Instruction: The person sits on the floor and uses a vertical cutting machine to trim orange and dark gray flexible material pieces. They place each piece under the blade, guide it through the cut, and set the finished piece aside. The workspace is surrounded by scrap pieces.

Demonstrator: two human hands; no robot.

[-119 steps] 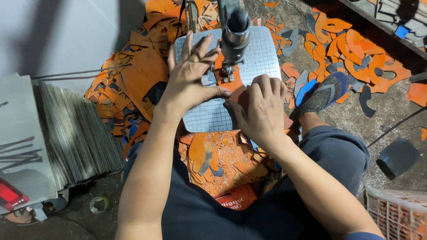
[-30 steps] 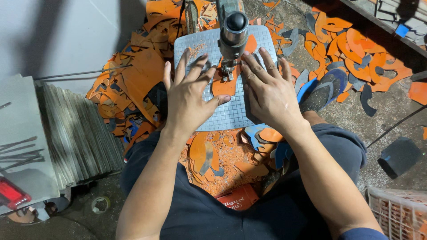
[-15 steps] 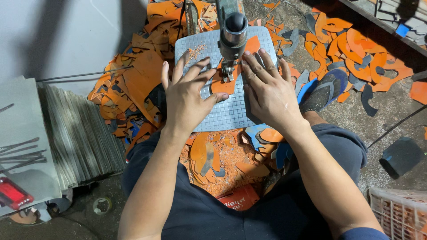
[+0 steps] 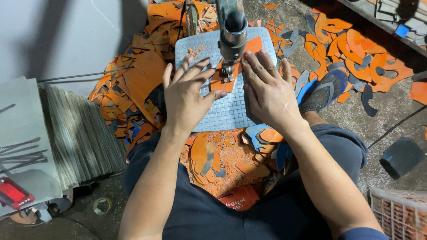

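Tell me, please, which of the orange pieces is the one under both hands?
The orange piece on the gridded plate beneath the machine head; the rest lie scattered as floor scraps.

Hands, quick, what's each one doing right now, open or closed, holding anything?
Left hand: open, fingers spread, pressing the orange sheet flat on the saw table.
Right hand: open, flat on the same sheet beside the blade; grips nothing.
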